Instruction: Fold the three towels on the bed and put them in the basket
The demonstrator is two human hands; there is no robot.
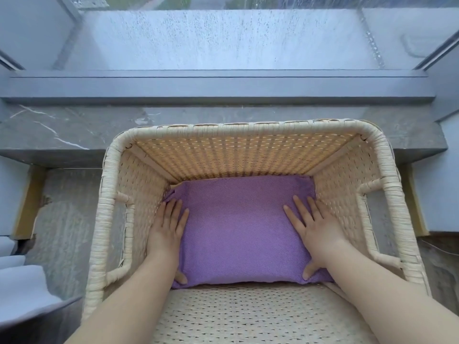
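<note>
Pressing folded purple towel (pixel 238 234) flat inside woven basket (pixel 248 127), frame centre: left hand (pixel 167 229) and right hand (pixel 315 229) both open, palms down, gripping nothing. No readable writing.

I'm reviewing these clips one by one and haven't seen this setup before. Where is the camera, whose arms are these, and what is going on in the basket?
There is no machine here. One wide-angle camera sits on a person's head and looks forward and down, so the two bare arms entering from the bottom edge belong to the wearer. Below them is a woven basket standing by a window ledge. A folded purple towel lies flat on its bottom. The left hand and right hand rest palm-down on the towel's two sides, fingers spread and thumbs near its front corners. Nothing is gripped or lifted. Only this one towel shows; the bed is out of view.
</note>
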